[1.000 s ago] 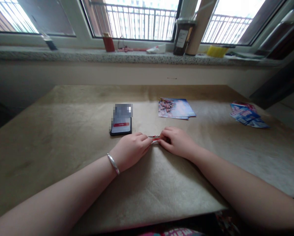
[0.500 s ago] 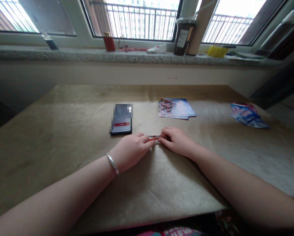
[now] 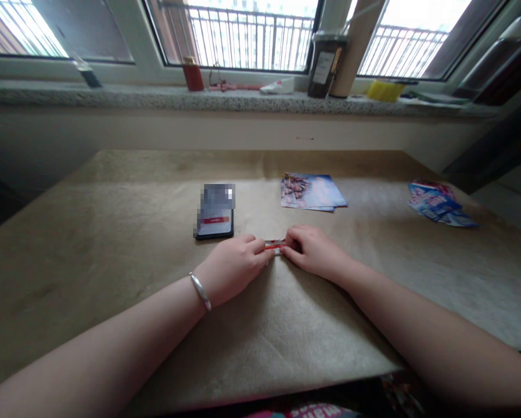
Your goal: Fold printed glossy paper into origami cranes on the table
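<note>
At the near part of the table (image 3: 281, 331), a narrow red and pale strip (image 3: 276, 245) lies crosswise between the two hands, its middle exposed and both ends covered by fingers. The left hand (image 3: 236, 261) grips the left end, with the thumb on the near side and the forefinger along the far side; its remaining fingers are partly hidden. The right hand (image 3: 315, 252) pinches the right end between thumb and curled forefinger, leaving a small dark hollow inside the curl. Whether the strip touches the tabletop cannot be determined. Both hands are held low, backs upward, fingertips facing each other and slightly apart; the bare forearms angle inward to meet at the strip. A silver bracelet (image 3: 200, 290) sits at the left wrist. Just beyond the left hand, a phone (image 3: 214, 226) lies flat, screen up and lit, its upper portion blurred out. Farther off, beyond the right hand, picture cards (image 3: 315, 191) lie in a slightly offset pile; well to the right, blue and red packets (image 3: 437, 204) overlap in a loose spread. At the back, a speckled windowsill (image 3: 133, 100) bears a red container (image 3: 193, 75), a dark box (image 3: 323, 67) and a yellow item (image 3: 384, 90).
</note>
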A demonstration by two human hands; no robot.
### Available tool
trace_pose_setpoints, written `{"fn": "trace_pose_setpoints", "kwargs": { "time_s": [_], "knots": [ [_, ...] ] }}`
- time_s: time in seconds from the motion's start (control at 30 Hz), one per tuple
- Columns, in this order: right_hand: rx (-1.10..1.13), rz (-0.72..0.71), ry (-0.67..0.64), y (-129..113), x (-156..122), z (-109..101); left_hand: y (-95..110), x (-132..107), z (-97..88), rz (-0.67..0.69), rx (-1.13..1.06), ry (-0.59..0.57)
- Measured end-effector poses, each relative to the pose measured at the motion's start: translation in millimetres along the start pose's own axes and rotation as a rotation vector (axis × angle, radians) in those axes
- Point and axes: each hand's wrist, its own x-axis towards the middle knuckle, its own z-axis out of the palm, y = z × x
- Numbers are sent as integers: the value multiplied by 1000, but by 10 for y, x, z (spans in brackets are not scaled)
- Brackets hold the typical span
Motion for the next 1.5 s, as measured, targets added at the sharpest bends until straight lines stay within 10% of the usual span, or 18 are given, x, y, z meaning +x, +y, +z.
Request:
{"fn": "trace_pose_setpoints", "kwargs": {
  "time_s": [0.77,1.13,1.5],
  "knots": [
    [-51,18,35,-47,-23,-32,73,29,-74,7,15,-61],
    [-104,-296,35,23,-86,-130,56,38,-63,28,-6,-77],
    [-362,-269,-55,-153,-105,-209,58,31,-90,7,-29,-74]
  ]
}}
